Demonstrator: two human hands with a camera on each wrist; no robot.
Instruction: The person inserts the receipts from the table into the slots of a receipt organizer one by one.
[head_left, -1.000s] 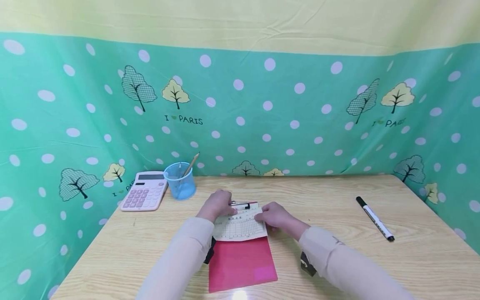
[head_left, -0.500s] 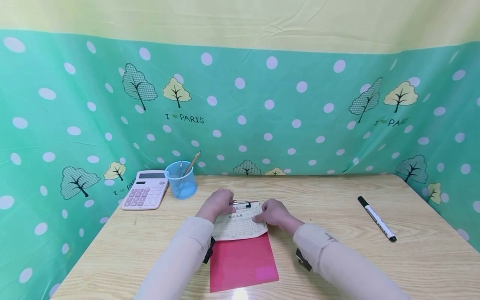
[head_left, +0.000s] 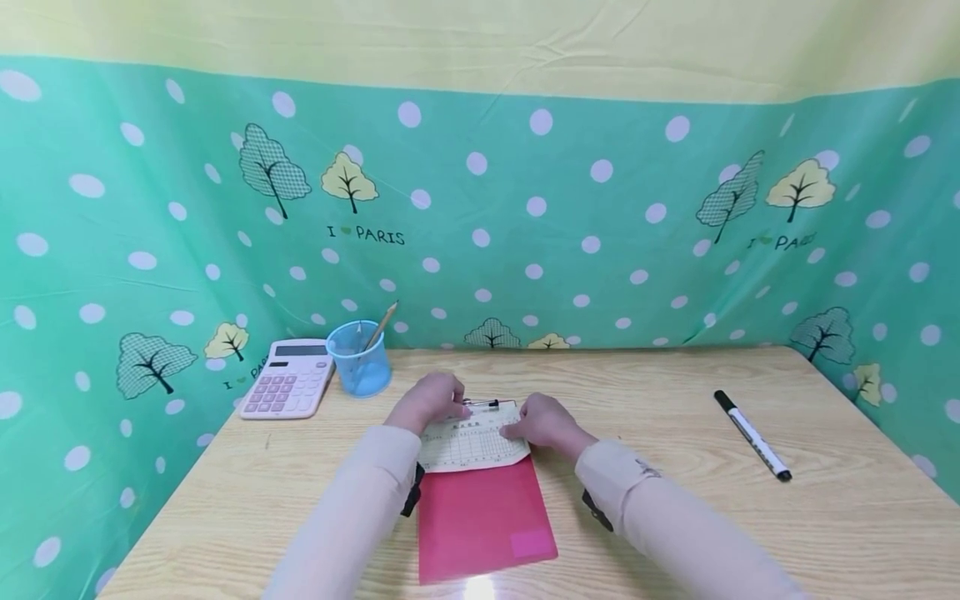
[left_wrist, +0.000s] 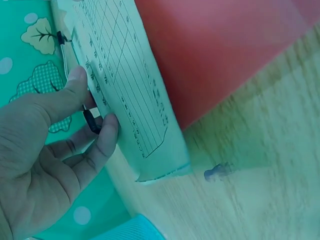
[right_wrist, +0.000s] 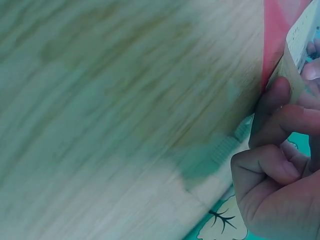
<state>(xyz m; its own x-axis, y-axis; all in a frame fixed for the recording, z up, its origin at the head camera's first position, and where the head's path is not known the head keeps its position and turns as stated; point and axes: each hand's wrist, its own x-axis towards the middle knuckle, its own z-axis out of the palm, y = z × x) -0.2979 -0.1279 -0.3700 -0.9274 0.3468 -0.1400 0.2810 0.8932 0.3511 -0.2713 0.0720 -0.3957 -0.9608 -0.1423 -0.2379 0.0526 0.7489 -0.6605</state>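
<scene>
A red clipboard point(head_left: 483, 521) lies on the table in front of me, with a printed paper form point(head_left: 472, 446) over its upper part. At its top edge, my left hand point(head_left: 429, 404) grips the left side of the metal clip point(head_left: 491, 406). In the left wrist view, the clip's black end point(left_wrist: 91, 121) shows between thumb and fingers, close to the form's upper edge. My right hand point(head_left: 549, 423) pinches the form's right edge, thumb on top. The right wrist view shows that hand's curled fingers point(right_wrist: 270, 170) beneath the raised paper edge point(right_wrist: 304, 35). Whether the clip's jaw bears on the form is hidden.
A pink calculator point(head_left: 288, 387) and a blue mesh pen cup point(head_left: 367, 371) with pencils stand at the back left. A black-and-white marker point(head_left: 753, 437) lies on the right side of the wooden table point(head_left: 660, 400). A patterned curtain point(head_left: 525, 208) hangs behind.
The form has slid a little farther up the clipboard towards the clip. My right hand has moved slightly away from me and left with it. The left hand keeps its hold on the clip.
</scene>
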